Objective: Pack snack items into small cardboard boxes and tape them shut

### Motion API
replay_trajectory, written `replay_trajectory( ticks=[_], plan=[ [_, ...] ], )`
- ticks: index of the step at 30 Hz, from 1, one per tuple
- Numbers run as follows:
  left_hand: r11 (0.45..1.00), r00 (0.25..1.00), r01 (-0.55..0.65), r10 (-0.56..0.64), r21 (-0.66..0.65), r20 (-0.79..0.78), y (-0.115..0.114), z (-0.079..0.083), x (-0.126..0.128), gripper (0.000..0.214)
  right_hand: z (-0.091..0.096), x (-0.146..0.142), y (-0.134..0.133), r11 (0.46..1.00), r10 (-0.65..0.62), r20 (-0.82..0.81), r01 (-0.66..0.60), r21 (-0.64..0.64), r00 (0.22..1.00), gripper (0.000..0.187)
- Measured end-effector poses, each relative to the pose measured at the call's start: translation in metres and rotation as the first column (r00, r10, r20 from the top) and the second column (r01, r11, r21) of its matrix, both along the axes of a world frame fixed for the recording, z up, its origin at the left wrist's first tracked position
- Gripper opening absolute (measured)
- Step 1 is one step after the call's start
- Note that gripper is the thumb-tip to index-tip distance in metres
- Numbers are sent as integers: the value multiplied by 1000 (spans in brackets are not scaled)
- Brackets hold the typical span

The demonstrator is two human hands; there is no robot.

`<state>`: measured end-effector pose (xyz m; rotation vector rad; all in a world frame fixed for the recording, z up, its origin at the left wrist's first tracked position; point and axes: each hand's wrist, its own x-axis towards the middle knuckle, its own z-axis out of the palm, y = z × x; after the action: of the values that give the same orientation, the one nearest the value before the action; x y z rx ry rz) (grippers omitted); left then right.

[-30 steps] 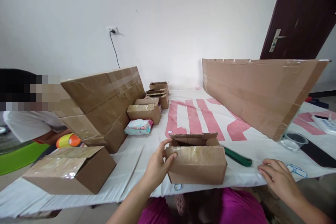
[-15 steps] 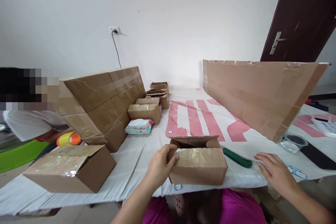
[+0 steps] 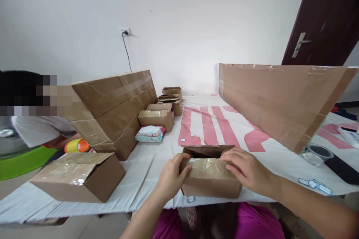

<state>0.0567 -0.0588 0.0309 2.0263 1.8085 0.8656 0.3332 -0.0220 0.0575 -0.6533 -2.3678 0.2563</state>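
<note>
A small cardboard box (image 3: 211, 186), taped along its front flap, stands at the table's near edge with its top partly open. My left hand (image 3: 174, 173) pinches the box's left end, thumb in front and fingers over the rim. At the right end, my right hand (image 3: 248, 168) has its fingers curled over the edge of the opening and the thumb on the taped flap. The inside of the box is dark, and its contents cannot be made out. The green-handled tool beside it is out of sight, where my right hand covers the spot.
Another taped box (image 3: 78, 179) sits at the left near edge. Wet wipes (image 3: 150, 133) and several small boxes (image 3: 157, 119) line a stacked carton wall (image 3: 112, 108). A cardboard panel (image 3: 275, 101) stands right, near a clear cup (image 3: 318, 155). A person (image 3: 42, 130) sits left.
My right hand has moved left from the table onto the box's right end, and the green-handled tool has gone from sight. My left hand keeps its hold.
</note>
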Motion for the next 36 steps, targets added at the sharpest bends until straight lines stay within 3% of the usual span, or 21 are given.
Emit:
replay_trajectory(
  ticks=[3, 7, 11, 14, 20, 27, 33, 36],
  plan=[
    [1000, 1000, 6, -6, 1, 2, -1, 0, 1, 24, 5, -31, 9, 999, 39, 125, -43, 24, 991, 23],
    [1000, 1000, 17, -17, 15, 3, -3, 0, 2, 22, 8, -59, 21, 995, -89, 359, 63, 82, 929, 18],
    [999, 1000, 28, -28, 27, 8, -4, 1, 4, 22, 15, -71, 26, 990, -129, 504, 79, 119, 854, 13],
    [999, 999, 32, -32, 38, 11, -4, 1, 4, 23, 16, -74, 25, 980, -158, 546, 62, 190, 823, 11],
    [998, 999, 32, -32, 49, 8, -5, 3, 5, 22, 11, -72, 24, 926, -156, 612, -100, 363, 775, 13],
    [999, 1000, 19, -19, -26, -5, -7, 12, 6, 21, 8, -66, 29, 913, -82, 622, -192, 360, 778, 14],
    [998, 968, -43, 30, -45, -249, -2, 31, 24, 13, 8, -64, 36, 903, 10, 624, -275, 330, 782, 16],
    [1000, 928, 10, -18, -22, -371, 11, 32, 40, 23, 9, -65, 37, 901, 26, 622, -288, 325, 783, 17]
  ],
)
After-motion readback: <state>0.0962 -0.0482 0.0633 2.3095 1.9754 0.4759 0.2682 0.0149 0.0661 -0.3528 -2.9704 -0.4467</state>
